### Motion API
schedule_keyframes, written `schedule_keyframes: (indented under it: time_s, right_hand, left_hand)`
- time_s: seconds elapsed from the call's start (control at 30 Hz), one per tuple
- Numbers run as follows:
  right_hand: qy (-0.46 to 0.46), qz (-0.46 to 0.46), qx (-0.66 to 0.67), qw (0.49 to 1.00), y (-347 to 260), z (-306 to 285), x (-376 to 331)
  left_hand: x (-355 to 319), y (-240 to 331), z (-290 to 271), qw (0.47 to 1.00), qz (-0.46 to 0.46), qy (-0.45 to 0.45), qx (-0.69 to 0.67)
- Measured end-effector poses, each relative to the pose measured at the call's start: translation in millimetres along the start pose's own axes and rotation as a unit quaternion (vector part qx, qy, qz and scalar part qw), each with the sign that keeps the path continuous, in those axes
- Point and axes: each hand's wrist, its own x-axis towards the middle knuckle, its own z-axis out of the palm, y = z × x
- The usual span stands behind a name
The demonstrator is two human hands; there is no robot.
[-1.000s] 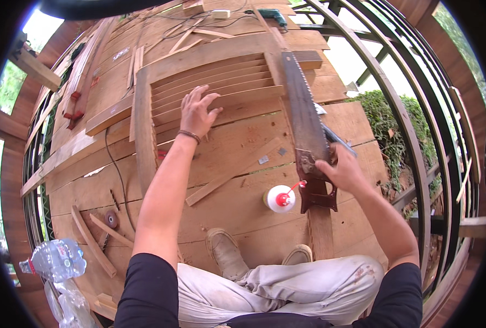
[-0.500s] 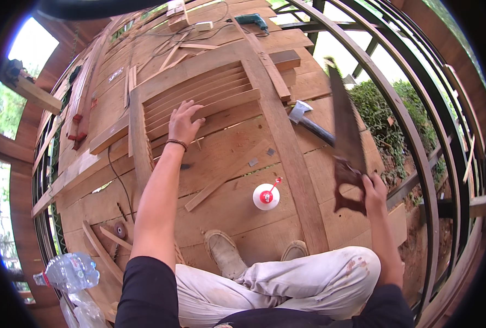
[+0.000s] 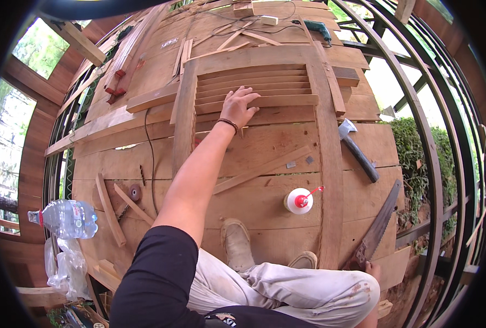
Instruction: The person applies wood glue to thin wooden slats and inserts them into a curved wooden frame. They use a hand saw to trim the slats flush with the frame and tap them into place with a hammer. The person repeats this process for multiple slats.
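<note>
My left hand (image 3: 240, 107), fingers spread, rests on the thin wooden slats (image 3: 254, 86) set across a wooden frame (image 3: 331, 164). Under it lies the front slat (image 3: 289, 100), its right end overlapping the frame's side piece. At the lower right, my right hand (image 3: 373, 270) is closed at the handle of a handsaw (image 3: 378, 223), partly hidden beside my knee. That saw lies low against the planks, blade pointing away from me. Inside the frame stands a white glue bottle (image 3: 299, 201) with a red cap. A hatchet (image 3: 361, 153) lies just right of the frame.
A green power drill (image 3: 317, 31) and its cable lie at the back. Wood offcuts (image 3: 237, 37) are scattered there. To the left are a large plastic bottle (image 3: 71, 219), loose strips (image 3: 109, 210) and a drill bit (image 3: 142, 175). Metal railings (image 3: 417, 104) border the right edge.
My right hand has lowered the handsaw from upright beside the frame to the planks at the lower right. My left hand stays on the slats. The view has shifted, moving the scene rightward.
</note>
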Motion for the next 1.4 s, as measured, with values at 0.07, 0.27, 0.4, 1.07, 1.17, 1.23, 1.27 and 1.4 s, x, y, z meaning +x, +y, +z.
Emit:
schedule_keyframes:
  time_s: [0.07,0.27,0.4,1.07,1.17,1.23,1.27,1.4]
  right_hand:
    - [-0.076,-0.027,-0.241,0.967,-54.6,-46.0,28.3]
    - [0.156,-0.231,-0.085,0.957,-254.1,-100.8,153.8]
    - [0.148,-0.28,-0.137,0.939,-292.1,-69.5,236.0]
    - [-0.083,-0.186,0.518,0.831,-422.4,-147.0,81.0]
    - [-0.138,-0.191,0.556,0.797,-445.3,-156.8,64.4]
    - [-0.166,-0.191,0.559,0.789,-456.3,-152.9,60.3]
    - [-0.167,-0.195,0.549,0.796,-460.9,-146.1,59.8]
    - [-0.16,-0.201,0.523,0.813,-476.2,-134.7,56.5]
  left_hand:
    - [0.4,0.8,-5.4,1.0,-0.003,-0.018,0.019]
    - [1.5,5.0,-10.1,0.999,-0.008,-0.031,0.021]
    - [9.4,11.0,-3.4,0.999,0.006,-0.031,0.025]
    - [6.8,7.3,-12.4,0.996,-0.017,-0.083,0.032]
    - [7.6,7.9,-13.2,0.996,-0.017,-0.084,0.033]
    - [7.7,7.5,-13.1,0.996,-0.015,-0.082,0.033]
    - [8.4,8.6,-11.6,0.996,-0.014,-0.08,0.032]
    - [6.3,7.9,-11.1,0.997,-0.013,-0.077,0.029]
